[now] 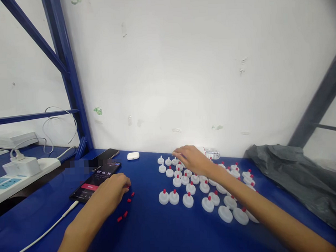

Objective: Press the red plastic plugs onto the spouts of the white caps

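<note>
My left hand [117,186] is low over the blue table, its fingers curled together on a small red cap [128,187] that shows at the fingertips. Several loose red caps [125,214] lie just in front of it. My right hand [193,159] reaches over the far side of a spread of white nozzle lids [188,200]. Its fingers are bent together above the back row, and I cannot make out what is between them. Most lids carry a red cap on the spout; a few at the back left, like one white lid [160,160], have a bare spout.
Left of my left hand lies a lit phone [103,174] with a white cable, another phone [110,153] behind it. A white case [133,156] and a clear bottle [212,154] lie by the wall. A dark plastic bag [291,177] covers the right side; a power strip [26,175] is far left.
</note>
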Action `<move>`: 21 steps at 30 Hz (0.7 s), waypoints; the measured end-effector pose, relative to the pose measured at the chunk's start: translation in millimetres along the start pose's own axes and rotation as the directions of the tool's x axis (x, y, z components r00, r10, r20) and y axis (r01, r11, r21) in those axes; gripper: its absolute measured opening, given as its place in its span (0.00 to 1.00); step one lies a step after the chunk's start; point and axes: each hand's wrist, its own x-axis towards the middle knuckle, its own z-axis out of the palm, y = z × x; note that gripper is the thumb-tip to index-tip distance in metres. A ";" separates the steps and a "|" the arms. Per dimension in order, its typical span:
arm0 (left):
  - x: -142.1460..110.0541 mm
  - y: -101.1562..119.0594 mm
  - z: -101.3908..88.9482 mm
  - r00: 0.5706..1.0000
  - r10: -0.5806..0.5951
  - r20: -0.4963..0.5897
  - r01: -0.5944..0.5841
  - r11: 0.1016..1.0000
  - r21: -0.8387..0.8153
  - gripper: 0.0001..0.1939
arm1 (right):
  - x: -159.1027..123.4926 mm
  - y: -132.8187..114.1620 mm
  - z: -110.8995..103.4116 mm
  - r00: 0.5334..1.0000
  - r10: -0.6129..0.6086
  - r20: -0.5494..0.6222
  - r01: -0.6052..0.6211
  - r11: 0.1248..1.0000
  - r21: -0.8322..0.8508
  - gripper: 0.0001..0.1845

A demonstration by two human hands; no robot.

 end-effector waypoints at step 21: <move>-22.6 87.5 -34.1 0.872 0.048 -0.488 -0.294 0.848 -0.441 0.15 | -38.8 -42.7 -29.0 0.996 -0.028 -0.090 0.061 0.917 0.394 0.10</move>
